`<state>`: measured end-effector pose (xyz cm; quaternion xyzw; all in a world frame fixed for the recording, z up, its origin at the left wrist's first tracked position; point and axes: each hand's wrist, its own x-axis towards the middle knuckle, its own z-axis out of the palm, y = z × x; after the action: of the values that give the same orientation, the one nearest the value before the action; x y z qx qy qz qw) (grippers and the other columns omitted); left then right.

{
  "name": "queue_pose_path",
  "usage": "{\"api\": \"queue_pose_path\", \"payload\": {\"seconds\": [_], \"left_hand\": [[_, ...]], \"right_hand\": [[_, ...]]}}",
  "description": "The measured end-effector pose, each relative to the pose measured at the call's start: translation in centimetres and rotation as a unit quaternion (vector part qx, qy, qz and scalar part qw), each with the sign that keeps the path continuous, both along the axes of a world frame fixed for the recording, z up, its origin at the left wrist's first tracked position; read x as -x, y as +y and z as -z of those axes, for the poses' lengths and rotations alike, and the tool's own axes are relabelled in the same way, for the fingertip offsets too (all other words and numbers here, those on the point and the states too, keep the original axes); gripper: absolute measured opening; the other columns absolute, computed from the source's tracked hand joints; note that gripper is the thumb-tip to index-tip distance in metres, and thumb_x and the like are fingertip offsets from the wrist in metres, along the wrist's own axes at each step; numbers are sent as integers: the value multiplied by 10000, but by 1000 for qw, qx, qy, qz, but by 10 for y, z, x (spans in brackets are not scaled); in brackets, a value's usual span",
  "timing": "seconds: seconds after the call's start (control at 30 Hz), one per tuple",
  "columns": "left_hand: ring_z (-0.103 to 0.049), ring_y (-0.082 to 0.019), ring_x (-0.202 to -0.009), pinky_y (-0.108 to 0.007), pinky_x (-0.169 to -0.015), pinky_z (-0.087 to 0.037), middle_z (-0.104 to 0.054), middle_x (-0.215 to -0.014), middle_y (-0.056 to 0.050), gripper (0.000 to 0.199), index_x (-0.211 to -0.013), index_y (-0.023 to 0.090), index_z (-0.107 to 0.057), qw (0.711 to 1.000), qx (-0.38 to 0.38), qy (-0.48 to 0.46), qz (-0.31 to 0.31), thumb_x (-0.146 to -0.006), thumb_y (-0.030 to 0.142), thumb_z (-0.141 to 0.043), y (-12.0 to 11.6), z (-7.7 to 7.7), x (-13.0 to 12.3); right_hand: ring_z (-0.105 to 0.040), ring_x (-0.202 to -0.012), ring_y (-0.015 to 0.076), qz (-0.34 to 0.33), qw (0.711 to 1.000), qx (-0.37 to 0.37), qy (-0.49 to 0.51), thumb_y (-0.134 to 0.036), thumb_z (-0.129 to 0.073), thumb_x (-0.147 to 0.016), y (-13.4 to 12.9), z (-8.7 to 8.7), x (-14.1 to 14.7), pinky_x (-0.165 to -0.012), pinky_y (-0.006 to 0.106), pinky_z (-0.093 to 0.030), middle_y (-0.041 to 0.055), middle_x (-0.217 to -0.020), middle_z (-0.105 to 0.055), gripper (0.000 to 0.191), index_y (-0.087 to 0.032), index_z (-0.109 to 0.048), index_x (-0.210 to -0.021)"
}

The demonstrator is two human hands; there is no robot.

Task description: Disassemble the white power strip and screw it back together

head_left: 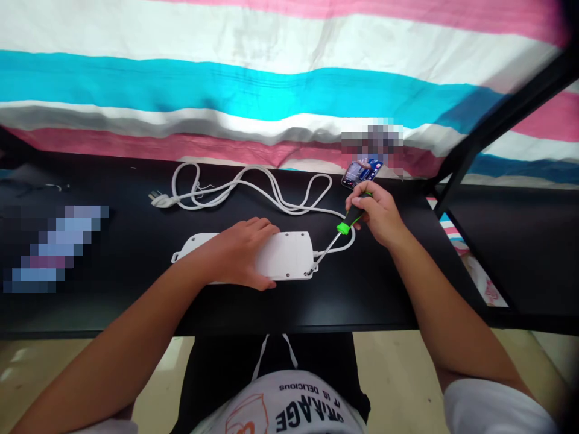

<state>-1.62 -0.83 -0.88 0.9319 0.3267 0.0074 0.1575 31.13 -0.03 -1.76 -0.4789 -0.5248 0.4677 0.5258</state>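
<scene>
A white power strip (289, 256) lies underside up on the black table, with small screws along its edges. My left hand (242, 253) rests over its middle, thumb at the near edge and fingers at the far edge, holding it. In my right hand (368, 211) is a screwdriver (344, 228) with a black and green handle. Its shaft slants down to the left, and the tip meets the strip's near right corner, at a screw. A white cord (275, 196) leaves the right end of the strip and lies in loops behind it, ending in a plug (161, 200).
Behind my right hand, a phone (362, 172) with a lit screen leans at the back of the black table (353, 301). A striped sheet (226, 84) hangs behind. A black frame bar (465, 144) stands at the right. Something pixelated (56, 250) is at the left.
</scene>
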Motion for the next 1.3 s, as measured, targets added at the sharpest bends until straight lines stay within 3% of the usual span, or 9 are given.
{"api": "queue_pose_path", "payload": {"seconds": [0.37,0.5,0.7,0.87,1.3], "left_hand": [[-577,-336,-1179,-433,-1038,-438,-602,-1273,-118,847,-1354,164,-530,1000,15,5,-12,-670,541,-857,0,-6,-2],[-570,-339,-1215,-436,-1062,-432,-598,-1315,-112,852,-1385,182,-518,1000,13,-4,-18,-675,506,-861,1,-5,-1],[-545,-338,-1262,-445,-1089,-417,-583,-1375,-102,847,-1398,218,-504,999,16,-19,-21,-680,494,-860,2,-2,2],[-565,-327,-1220,-441,-1062,-431,-608,-1318,-87,775,-1332,216,-536,999,20,-26,-21,-677,470,-864,0,-5,0],[-578,-328,-1208,-462,-1068,-441,-622,-1324,-95,839,-1356,205,-529,998,21,-46,-27,-652,481,-893,-1,-4,-10]], "right_hand": [[-497,-390,86,42,996,-5,-77,-250,-663,-792,2,0,-5,-298,188,-363,-40,-688,-657,105,-227,-577,-848],[-440,-401,73,96,994,20,-51,-306,-705,-786,5,-2,-7,-299,162,-313,-51,-651,-634,164,-231,-574,-849],[-387,-391,49,131,990,44,33,-522,-805,-765,11,-5,-15,-290,169,-227,-31,-622,-605,394,-194,-587,-755],[-439,-409,59,133,983,69,105,-607,-863,-682,14,-6,-19,-336,185,-325,-32,-577,-582,502,-182,-609,-759],[-468,-434,74,118,989,82,-19,-573,-755,-821,28,23,-26,-379,167,-348,10,-535,-621,436,-155,-673,-727]]}}
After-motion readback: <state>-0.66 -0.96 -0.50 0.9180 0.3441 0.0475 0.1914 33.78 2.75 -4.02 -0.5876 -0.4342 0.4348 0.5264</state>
